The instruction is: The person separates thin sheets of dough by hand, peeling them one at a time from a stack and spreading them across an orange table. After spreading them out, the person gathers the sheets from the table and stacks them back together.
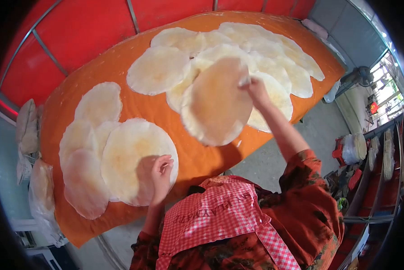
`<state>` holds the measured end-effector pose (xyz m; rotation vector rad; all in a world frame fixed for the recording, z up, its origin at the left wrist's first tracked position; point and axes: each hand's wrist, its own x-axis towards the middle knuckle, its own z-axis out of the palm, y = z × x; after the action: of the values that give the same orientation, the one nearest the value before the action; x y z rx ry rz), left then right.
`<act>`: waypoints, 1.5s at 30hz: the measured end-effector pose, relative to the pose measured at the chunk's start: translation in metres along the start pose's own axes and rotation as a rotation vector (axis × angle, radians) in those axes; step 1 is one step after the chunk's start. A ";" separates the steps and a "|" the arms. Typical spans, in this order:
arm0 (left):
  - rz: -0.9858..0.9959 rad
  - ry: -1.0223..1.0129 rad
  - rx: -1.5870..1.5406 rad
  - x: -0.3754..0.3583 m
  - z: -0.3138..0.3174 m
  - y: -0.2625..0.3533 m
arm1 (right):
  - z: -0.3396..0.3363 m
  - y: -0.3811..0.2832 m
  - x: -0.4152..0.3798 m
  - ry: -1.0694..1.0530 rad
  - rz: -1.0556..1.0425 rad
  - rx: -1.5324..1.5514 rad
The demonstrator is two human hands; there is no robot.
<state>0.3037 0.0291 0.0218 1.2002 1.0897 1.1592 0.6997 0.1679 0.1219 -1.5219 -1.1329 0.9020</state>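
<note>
1. Flatbreads (139, 153): matt, thin, dry-looking.
2. Orange cover (148, 105): matt cloth, lightly creased.
3. Gingham apron (211, 213): matt woven cloth.
4. Patterned shirt (296, 207): soft, wrinkled cloth.
5. Red panels (89, 33): smooth, low sheen.
6. Panel struts (132, 17): grey, metal-looking.
7. Bag (42, 186): clear, glossy, crinkled plastic.
8. Floor (319, 123): matt, hard-looking.

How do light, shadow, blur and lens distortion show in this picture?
Head view: black surrounds the picture and the lens bends straight lines; the bright opening at right is washed out; shadows darken the round sheet by the left hand and the orange cloth below the raised sheet; that raised sheet looks slightly soft, perhaps from motion.
</note>
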 end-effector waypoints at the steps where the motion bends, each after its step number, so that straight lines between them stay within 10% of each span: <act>1: -0.075 -0.004 -0.121 0.000 0.000 0.005 | 0.007 -0.049 -0.006 -0.072 -0.091 -0.101; 5: -0.242 -0.072 -0.718 0.010 0.007 0.013 | 0.048 -0.127 -0.062 -0.177 -0.933 -0.631; 10: -0.234 -0.310 -1.307 0.024 0.026 -0.016 | 0.104 -0.055 -0.142 -0.446 -0.916 -0.877; 15: -0.355 -0.140 -1.110 0.021 0.035 -0.042 | 0.133 0.047 -0.175 -0.649 -0.800 -0.794; 21: -0.302 -0.096 -1.103 0.022 0.037 -0.055 | 0.152 0.047 -0.176 -0.581 -0.473 -0.548; 36: -0.388 -0.173 -1.043 0.027 0.027 -0.059 | 0.144 0.058 -0.174 -0.589 -0.459 -0.523; 45: -0.405 0.165 -0.574 0.036 0.041 -0.056 | 0.158 0.036 -0.176 -0.469 -0.445 -0.580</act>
<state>0.3516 0.0599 -0.0315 0.4220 0.9679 1.1515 0.5102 0.0404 0.0513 -1.4288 -2.1193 0.6599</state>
